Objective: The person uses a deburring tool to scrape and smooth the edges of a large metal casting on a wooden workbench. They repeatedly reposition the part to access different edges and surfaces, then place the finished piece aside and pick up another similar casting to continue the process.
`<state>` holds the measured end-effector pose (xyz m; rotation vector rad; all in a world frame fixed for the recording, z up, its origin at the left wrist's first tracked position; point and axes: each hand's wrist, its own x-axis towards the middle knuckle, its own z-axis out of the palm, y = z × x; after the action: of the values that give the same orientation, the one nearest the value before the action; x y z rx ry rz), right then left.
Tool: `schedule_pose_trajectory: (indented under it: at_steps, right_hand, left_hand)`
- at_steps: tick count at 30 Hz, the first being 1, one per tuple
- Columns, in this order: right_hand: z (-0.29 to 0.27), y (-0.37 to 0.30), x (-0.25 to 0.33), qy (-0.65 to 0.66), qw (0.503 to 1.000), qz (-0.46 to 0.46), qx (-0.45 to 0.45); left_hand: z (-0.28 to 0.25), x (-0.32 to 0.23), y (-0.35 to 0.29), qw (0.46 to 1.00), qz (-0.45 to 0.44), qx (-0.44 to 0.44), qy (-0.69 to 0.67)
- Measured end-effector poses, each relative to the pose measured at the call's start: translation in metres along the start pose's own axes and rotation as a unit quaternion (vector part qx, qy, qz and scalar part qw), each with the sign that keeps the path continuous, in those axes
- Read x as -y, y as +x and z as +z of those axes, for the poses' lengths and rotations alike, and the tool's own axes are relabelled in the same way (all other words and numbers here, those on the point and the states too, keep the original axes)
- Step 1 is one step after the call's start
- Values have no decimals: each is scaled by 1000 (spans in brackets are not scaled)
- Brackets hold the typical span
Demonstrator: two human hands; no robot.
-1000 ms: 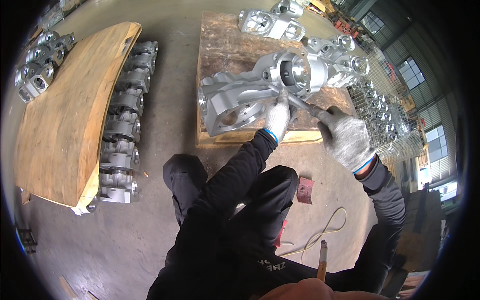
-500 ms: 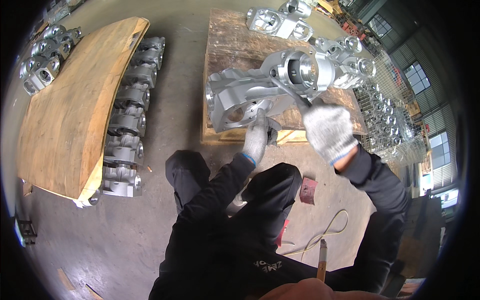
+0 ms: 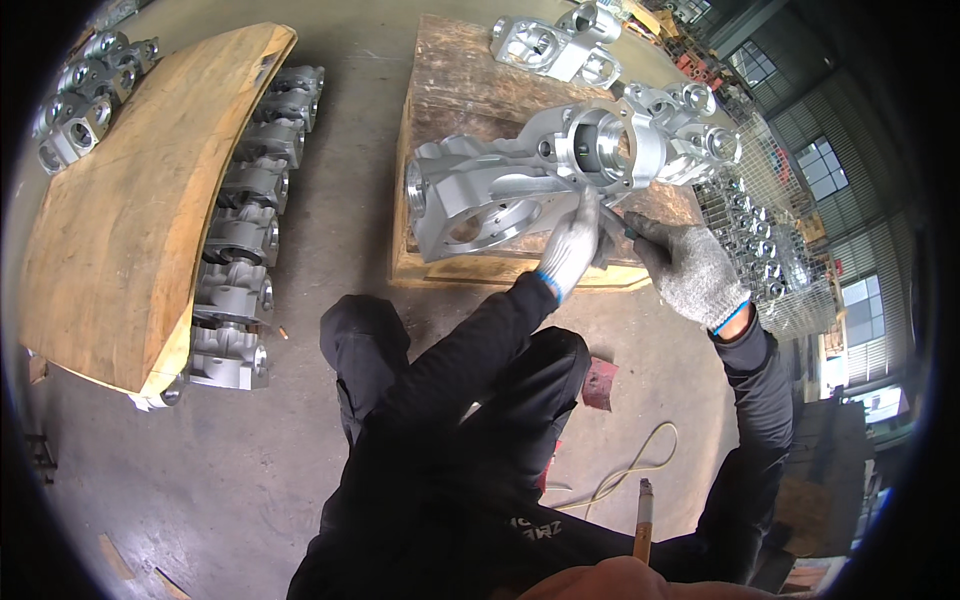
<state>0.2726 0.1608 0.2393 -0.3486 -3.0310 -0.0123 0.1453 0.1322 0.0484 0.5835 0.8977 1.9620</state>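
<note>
A large silver metal casting with round bores lies on a worn wooden-topped crate before me. My left hand, in a grey-white knit glove, is at its near edge. One finger is stretched up against the metal near the big ring, and the others bend below, partly hidden. My right hand, gloved the same, is closed round the dark handle of a slim grey file. The file slants up left to the casting beside my left fingertip; whether that finger touches the file I cannot tell.
More castings stand at the crate's far and right edges. A wire cage of metal parts is at right. Left stands a plywood-topped stack beside a row of castings. A cord and red scrap lie on the floor. A cigarette juts up below.
My left hand has slid right along the casting toward the ring. My right hand has moved right and slightly down, drawing the file back from the ring's left side. The view has shifted slightly.
</note>
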Motion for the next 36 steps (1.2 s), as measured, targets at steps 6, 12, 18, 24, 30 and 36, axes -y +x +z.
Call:
schedule_pose_trajectory:
  at_steps: [6,12,18,24,30,36]
  right_hand:
    - [13,-5,-7,121,993,15,0]
    - [7,-7,-5,15,999,38,26]
    - [6,-6,5,73,997,3,3]
    - [15,-5,-1,26,999,1,-19]
    - [12,-3,3,52,993,96,50]
    - [6,1,33,112,990,-64,-50]
  left_hand:
    - [5,24,28,991,64,-110,47]
    - [16,10,16,968,179,-154,89]
    - [8,6,14,975,119,-160,104]
    - [10,3,20,991,66,-116,17]
    - [7,-4,17,985,57,-141,80]
    - [-2,-19,24,986,5,-163,-40]
